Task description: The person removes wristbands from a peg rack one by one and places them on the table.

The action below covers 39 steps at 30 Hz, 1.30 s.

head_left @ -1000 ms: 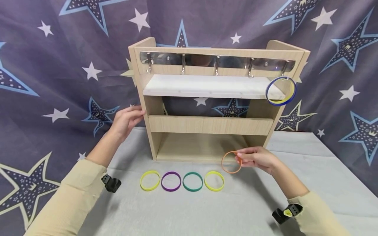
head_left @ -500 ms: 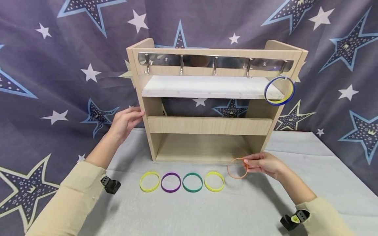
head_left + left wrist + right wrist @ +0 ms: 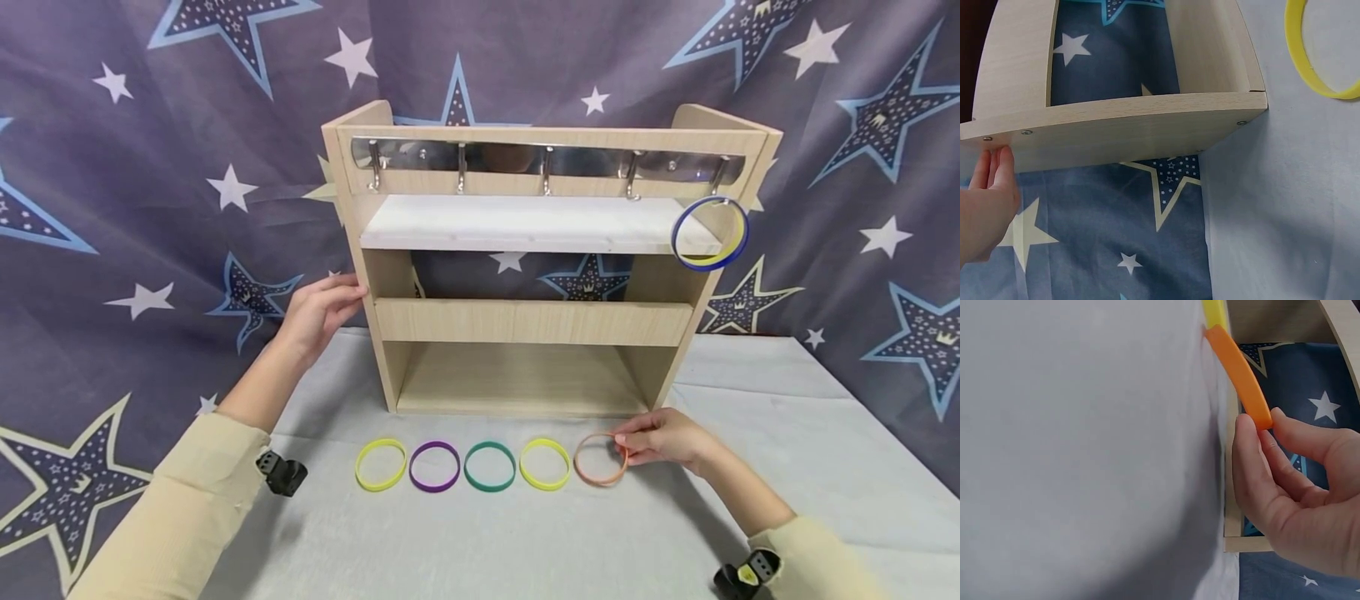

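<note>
Four bands lie in a row low in the frame: the left yellow band, purple band, green band and right yellow band. Over the last second I have lowered the orange band from before the bottom edge of the shelf to the row's right end, beside its yellow neighbour. Thumb and fingertips of my right hand pinch its right side; whether it rests on the cloth, I can't tell. I judge the lining-up nearly done, release not yet made. My left hand, centre left, stays with fingers nearly straight against the shelf's side, gripping nothing. Upper right, the blue band hangs unchanged.
</note>
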### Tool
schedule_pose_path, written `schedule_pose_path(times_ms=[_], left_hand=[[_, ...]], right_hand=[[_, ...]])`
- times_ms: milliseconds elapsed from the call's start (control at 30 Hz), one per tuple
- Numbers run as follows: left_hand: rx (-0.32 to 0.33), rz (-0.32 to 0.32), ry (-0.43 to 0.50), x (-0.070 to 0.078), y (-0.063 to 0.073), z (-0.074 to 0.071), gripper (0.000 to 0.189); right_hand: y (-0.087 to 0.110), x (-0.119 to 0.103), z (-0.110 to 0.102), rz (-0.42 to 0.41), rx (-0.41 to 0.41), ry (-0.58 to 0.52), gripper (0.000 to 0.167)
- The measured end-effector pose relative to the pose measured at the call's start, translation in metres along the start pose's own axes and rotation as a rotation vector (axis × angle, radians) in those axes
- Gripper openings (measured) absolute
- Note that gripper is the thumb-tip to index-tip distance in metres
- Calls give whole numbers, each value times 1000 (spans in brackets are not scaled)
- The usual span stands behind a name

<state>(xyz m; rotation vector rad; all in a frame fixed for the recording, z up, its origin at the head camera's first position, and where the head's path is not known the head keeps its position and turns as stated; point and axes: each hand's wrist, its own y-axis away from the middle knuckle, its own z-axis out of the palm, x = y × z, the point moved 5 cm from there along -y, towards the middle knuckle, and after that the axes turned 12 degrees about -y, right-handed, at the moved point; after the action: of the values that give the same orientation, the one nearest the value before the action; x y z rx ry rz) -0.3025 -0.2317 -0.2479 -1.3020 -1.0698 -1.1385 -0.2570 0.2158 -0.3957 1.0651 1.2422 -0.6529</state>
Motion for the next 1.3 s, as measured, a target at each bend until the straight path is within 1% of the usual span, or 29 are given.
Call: schedule_pose_path(times_ms=[100,200,500,633,733,1000,1200,1300], left_hand=[[5,-9,-19,-2,0,-1,11],[4,-5,-19,-2,0,-1,11],[6,2,-14,-3,1,-1,15],[9,-7,-23,-5,2,-2,13],[11,-15,-30,-6,3,-3,11],[11,-11,-34,-4,1,-2,11],[7,-11,-40,-1,0,-1,11],[6,-5,-33,0,0,-1,12]], right_hand=[[-1,4,4,-7,3,13,40],[-3,6,7,-8,18,32,38],[-4,7,12,9,103,145,33],[-4,6,12,-6,134,183,31],[-3,6,11,-21,139,207,31],[1,0,9,-58,125,230,34],[7,-11,1,-102,165,236,38],[9,-16,-5,-94,185,225,41]])
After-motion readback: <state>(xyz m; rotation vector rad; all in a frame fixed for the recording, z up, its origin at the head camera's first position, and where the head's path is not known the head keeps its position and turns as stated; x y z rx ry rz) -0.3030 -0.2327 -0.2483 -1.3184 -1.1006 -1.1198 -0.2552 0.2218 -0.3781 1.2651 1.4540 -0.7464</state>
